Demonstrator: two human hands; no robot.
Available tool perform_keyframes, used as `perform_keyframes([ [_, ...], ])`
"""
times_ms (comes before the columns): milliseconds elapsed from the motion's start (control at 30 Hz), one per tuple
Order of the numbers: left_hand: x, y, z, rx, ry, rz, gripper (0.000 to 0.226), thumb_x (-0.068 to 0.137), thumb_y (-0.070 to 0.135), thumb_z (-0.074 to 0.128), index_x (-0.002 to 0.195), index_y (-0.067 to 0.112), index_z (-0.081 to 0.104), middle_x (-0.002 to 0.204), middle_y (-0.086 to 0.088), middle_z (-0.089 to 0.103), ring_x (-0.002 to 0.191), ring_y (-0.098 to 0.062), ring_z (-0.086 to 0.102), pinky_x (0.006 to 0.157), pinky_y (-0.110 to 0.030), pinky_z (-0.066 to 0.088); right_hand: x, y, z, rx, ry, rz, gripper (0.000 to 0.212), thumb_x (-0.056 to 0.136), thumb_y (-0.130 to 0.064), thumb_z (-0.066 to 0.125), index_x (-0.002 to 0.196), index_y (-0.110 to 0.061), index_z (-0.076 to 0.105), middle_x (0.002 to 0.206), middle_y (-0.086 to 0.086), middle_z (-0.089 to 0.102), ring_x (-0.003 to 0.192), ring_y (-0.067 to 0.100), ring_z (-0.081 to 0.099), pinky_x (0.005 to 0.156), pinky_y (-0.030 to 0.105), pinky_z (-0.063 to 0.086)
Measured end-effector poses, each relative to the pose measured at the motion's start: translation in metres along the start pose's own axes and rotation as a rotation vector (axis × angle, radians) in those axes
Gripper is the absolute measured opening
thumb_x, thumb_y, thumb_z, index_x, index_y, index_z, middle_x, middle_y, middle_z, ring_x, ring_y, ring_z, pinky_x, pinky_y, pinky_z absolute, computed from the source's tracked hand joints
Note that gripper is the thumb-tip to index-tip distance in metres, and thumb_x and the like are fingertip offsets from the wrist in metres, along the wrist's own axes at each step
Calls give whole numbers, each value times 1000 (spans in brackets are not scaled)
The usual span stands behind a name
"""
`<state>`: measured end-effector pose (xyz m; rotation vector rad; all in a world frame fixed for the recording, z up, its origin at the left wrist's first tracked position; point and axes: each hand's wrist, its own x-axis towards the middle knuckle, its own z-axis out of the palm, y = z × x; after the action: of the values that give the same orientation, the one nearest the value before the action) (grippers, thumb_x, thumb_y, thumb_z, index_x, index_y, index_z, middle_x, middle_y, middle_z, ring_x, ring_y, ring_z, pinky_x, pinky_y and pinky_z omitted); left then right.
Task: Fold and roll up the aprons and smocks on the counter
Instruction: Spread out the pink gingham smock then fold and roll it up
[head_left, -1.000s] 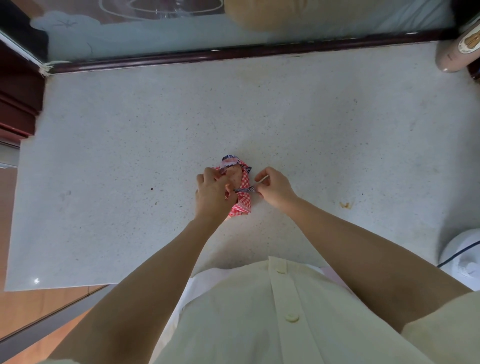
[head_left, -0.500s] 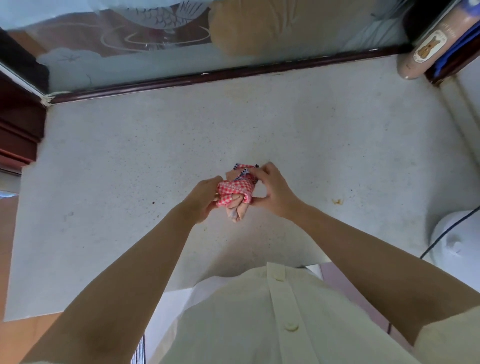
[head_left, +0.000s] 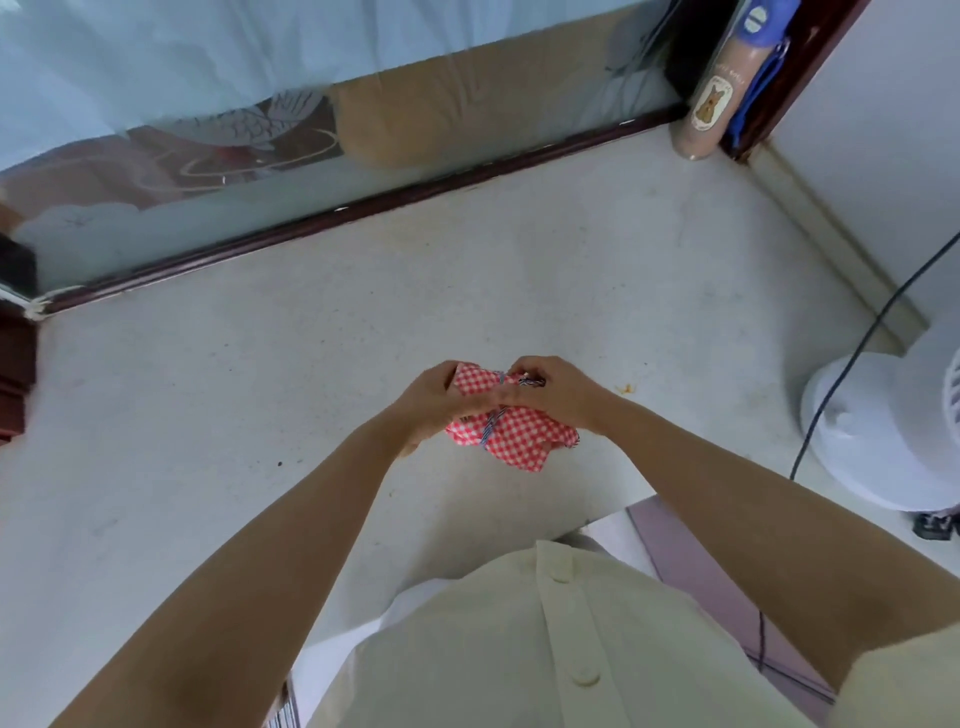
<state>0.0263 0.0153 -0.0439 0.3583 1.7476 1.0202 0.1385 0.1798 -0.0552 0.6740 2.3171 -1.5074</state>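
Fingers (head_left: 470, 404) of the left hand (head_left: 431, 402) and right hand (head_left: 558, 395) are curled round the red-checked apron bundle (head_left: 519, 441), which is held over the pale worktop (head_left: 234, 415); its striped tie (head_left: 490, 430) is pinched by the right hand.

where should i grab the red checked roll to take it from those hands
Take the red checked roll by its lower half, from below on the near side. That part bulges free under the left hand and right hand, which cover the top. The striped tie crosses it there, so a wrap-around grip should probably keep it rolled.
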Motion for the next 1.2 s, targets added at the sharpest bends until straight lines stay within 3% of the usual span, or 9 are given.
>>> perform_keyframes([
  [200,21,15,41,15,234,110,46,84,35,72,120,11,55,111,-5,65,102,-22,63,87,-39,55,-18,17,-29,435,208,142,60,85,-44,69,134,-23,41,124,6,56,103,21,61,81,34,54],
  [333,30,32,77,-14,561,153,42,90,39,64,117,8,54,107,-4,64,96,-20,62,81,-35,54,-29,38,-55,659,11,290,82,75,-46,77,139,-21,33,131,4,54,113,27,60,90,43,55],
  [433,39,44,108,-101,667,119,43,92,41,60,116,6,52,106,-6,63,94,-21,62,74,-34,55,-26,49,-67,726,8,143,57,83,-28,75,131,-19,46,125,8,62,108,25,65,92,40,56],
  [567,47,60,130,-421,540,3,38,94,42,57,113,9,58,99,-5,68,81,-17,68,53,-24,54,-24,55,-88,614,161,-42,55,89,-24,69,137,-17,44,126,3,61,110,19,63,87,33,57],
  [700,49,70,126,-451,211,-126,52,87,54,59,114,10,61,106,-8,71,86,-21,72,68,-31,59,-27,70,-121,543,108,-48,48,84,-33,68,126,-15,53,110,1,66,95,16,64,78,25,54],
  [767,53,80,126,-239,196,-82,69,77,63,60,124,13,56,115,-2,67,99,-19,67,82,-35,56,-28,70,-141,526,118,-33,55,73,-40,71,118,-12,58,101,4,66,87,17,60,74,26,51],
  [833,55,96,132,-130,261,26,67,77,60,61,127,16,53,111,3,63,97,-14,63,79,-30,52,-27,68,-157,497,116,-32,54,70,-37,75,114,-9,60,101,7,68,89,23,62,77,31,52],
  [1000,63,134,158,-304,359,238,24,96,39,55,108,19,63,97,2,72,84,-14,71,65,-24,56,-31,53,-170,539,174,-105,58,75,-30,77,126,-14,55,117,5,68,106,23,67,94,43,55],
  [1200,67,179,158,-326,206,180,25,102,27,37,104,17,59,105,-5,67,100,-22,64,86,-35,54,-48,30,-185,700,403,-181,63,76,-39,74,133,-24,51,124,0,65,111,22,65,96,45,53],
])
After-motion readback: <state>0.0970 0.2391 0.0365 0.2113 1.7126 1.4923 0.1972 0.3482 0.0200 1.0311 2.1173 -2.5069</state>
